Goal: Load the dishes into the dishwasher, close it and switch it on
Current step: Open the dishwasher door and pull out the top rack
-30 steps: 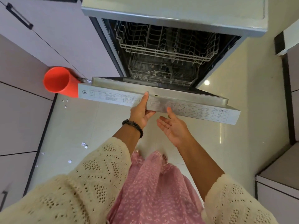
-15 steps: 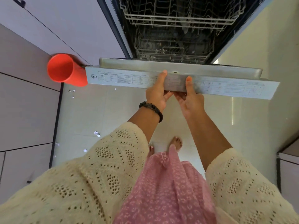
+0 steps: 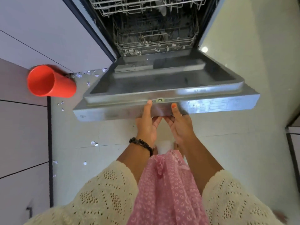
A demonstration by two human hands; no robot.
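Observation:
The steel dishwasher door (image 3: 162,88) hangs nearly flat, its inner face up. Both hands grip its front edge near the middle latch. My left hand (image 3: 147,125) has its thumb on the top edge and its fingers curled underneath. My right hand (image 3: 180,125) holds the same edge beside it, thumb on top. Behind the door the tub stands open, with the lower wire rack (image 3: 155,41) and the upper wire rack (image 3: 146,5) inside. A few small pale pieces lie in the lower rack; I cannot tell what they are.
An orange cup-shaped bin (image 3: 48,82) lies on its side on the floor, left of the door. Small paper scraps (image 3: 94,143) dot the pale tiled floor. Grey cabinet fronts (image 3: 22,127) line the left; another cabinet (image 3: 293,143) stands at the right edge.
The door has swung down from nearly upright to almost flat. My right hand came onto the door edge beside the left, and both now grip it.

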